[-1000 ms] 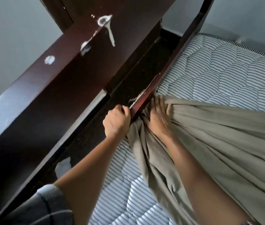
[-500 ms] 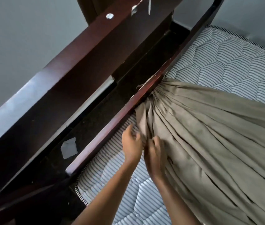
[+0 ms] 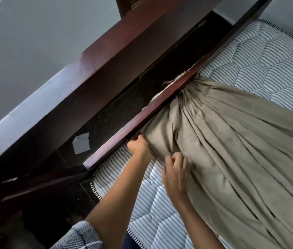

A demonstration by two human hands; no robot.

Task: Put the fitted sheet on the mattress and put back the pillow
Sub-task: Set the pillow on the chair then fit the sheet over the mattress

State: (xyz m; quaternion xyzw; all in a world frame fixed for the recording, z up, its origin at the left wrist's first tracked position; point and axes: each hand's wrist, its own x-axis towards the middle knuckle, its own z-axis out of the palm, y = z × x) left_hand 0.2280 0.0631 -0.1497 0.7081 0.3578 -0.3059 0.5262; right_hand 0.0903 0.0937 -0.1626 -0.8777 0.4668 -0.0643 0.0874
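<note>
Left hand [image 3: 137,145] gripping fitted sheet [image 3: 232,159] at rail [image 3: 109,146], right hand [image 3: 175,174] pinching its fold

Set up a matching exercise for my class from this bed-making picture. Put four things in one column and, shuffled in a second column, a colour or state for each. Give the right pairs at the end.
Column one
1. fitted sheet
2. mattress
3. bed rail
4. scrap of paper

Column two
A. pale, lying flat on the dark surface beyond the rail
B. grey and white stripes, quilted, partly uncovered
C. dark red-brown wood
D. khaki, gathered in folds against the rail

Right pairs: 1-D, 2-B, 3-C, 4-A
</note>
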